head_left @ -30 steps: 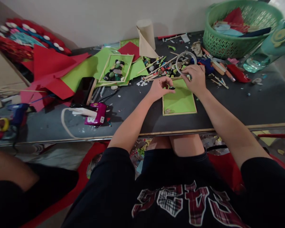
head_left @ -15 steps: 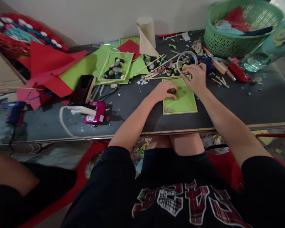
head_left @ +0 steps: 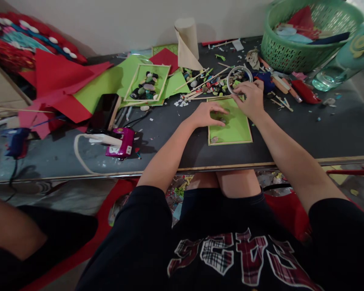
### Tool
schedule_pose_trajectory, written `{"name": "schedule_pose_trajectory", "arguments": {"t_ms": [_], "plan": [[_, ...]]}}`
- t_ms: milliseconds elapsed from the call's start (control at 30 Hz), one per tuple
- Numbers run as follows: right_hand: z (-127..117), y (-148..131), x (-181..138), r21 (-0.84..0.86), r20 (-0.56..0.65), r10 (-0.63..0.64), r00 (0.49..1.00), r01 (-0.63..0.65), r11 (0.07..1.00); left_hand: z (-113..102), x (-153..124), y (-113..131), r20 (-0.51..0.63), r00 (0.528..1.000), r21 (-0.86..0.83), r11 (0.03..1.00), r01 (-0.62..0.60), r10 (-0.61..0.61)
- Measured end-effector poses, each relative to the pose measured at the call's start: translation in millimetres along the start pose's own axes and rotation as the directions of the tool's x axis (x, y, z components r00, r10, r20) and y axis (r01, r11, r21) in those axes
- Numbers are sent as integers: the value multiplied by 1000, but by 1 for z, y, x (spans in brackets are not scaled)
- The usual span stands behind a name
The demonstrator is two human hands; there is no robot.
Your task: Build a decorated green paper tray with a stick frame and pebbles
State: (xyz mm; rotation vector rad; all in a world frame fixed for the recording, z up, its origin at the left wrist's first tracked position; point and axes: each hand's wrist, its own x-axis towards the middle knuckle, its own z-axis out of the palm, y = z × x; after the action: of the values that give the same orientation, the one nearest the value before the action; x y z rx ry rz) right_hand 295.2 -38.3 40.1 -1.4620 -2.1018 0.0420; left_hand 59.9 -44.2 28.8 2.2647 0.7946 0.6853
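Observation:
My left hand is over a light green card edged with thin wooden sticks. Its thumb and fingers are apart, with a small dark pebble showing close to the thumb; whether they touch is unclear. Another small pale pebble lies in the card's near left corner. My right hand grips a ring-shaped roll of clear tape by its near side, tilted up above the card's far edge. Behind it spreads a pile of mixed pebbles with loose sticks.
A second framed green card bears several pebbles. Red paper, a phone and a purple power adapter are on the left. To the right stand a green basket and a water bottle. A person's arm shows lower left.
My left fingers have spread from around a dark brownish pebble; a smaller dark part now shows near the thumb. My right hand and the tape roll have hardly moved.

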Motion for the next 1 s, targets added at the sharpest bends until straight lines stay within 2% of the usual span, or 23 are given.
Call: {"name": "schedule_pose_trajectory", "arguments": {"t_ms": [133,267,433,567,800,1000], "plan": [[0,1,-1,19,-20,-8,1000,9,1000,-5,0,-1,110,994,-4,1000,-14,15],[0,1,-1,11,-17,-11,1000,11,1000,-8,0,-1,125,992,32,999,-18,14],[2,2,0,8,5,-13,1000,13,1000,-4,0,-3,82,996,28,999,17,-20],[4,1,0,10,25,-20,999,20,1000,1,1,-4,6,1000,4,1000,29,-29],[10,7,2,41,15,-44,999,43,998,3,3,-3,-69,998,142,990,19,-10],[15,12,4,92,50,-71,996,66,994,2,5,-2,-100,995,145,989,42,-27]]}}
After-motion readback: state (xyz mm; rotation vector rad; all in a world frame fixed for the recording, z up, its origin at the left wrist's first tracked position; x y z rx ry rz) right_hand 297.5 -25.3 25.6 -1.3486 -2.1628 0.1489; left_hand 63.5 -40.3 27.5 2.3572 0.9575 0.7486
